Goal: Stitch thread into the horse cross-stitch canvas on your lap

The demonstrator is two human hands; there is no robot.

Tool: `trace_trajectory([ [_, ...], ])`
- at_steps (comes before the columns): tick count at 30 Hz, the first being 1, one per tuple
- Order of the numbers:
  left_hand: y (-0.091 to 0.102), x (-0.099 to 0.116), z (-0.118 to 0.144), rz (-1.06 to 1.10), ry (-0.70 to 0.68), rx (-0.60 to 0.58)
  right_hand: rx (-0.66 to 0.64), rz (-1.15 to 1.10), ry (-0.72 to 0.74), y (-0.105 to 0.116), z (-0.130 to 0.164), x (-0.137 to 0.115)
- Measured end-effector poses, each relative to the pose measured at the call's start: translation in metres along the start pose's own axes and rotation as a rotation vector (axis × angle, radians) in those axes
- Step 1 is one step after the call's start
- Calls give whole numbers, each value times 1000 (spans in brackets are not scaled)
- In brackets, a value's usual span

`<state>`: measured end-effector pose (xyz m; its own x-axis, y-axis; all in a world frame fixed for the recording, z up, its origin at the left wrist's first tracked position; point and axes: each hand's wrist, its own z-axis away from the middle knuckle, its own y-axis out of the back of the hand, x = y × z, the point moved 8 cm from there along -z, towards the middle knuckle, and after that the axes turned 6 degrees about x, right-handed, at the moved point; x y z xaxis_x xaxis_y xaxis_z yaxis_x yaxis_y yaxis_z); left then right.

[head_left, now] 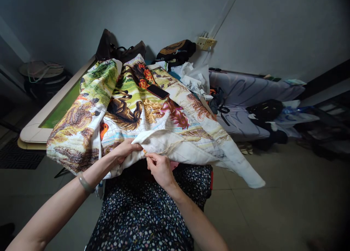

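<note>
Nearest to us is the dark flowered dress [142, 214] across the lap, with 2 bare forearms reaching out over it. We see the left hand [124, 151], a pale bangle [85, 183] on its wrist, closed on the folded near edge of the embroidered cloth [131, 109], fingers curled over the fold. The right hand [160, 167] sits just beside it, fingertips pinched together at the same white edge; whether a needle or thread is between them we cannot tell. The cloth, covered in coloured animal figures, drapes from the lap up over a frame and hangs down to the right. A dark phone [158, 91] lies on top of it. Beyond, a grey sofa [246, 94] carries bags and clothes.
</note>
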<state>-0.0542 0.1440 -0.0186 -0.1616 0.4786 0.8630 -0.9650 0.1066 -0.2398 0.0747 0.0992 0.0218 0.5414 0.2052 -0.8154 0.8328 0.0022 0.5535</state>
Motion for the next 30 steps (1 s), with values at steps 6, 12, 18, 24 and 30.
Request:
trace_trajectory([
  [6, 1, -1, 0, -15, -12, 0, -46, 211, 100, 0, -6, -10],
  [12, 1, 0, 1, -23, -41, -12, -308, 544, 334, -5, -19, -27],
  [18, -1, 3, 1, 1, -92, -55, -411, 355, 430, -5, -38, -22],
  [24, -1, 1, 0, -6, -86, -71, -444, 291, 414, -7, -45, -18],
  [30, -1, 3, 0, -4, -104, -58, -456, 505, 521, -9, -37, -30],
])
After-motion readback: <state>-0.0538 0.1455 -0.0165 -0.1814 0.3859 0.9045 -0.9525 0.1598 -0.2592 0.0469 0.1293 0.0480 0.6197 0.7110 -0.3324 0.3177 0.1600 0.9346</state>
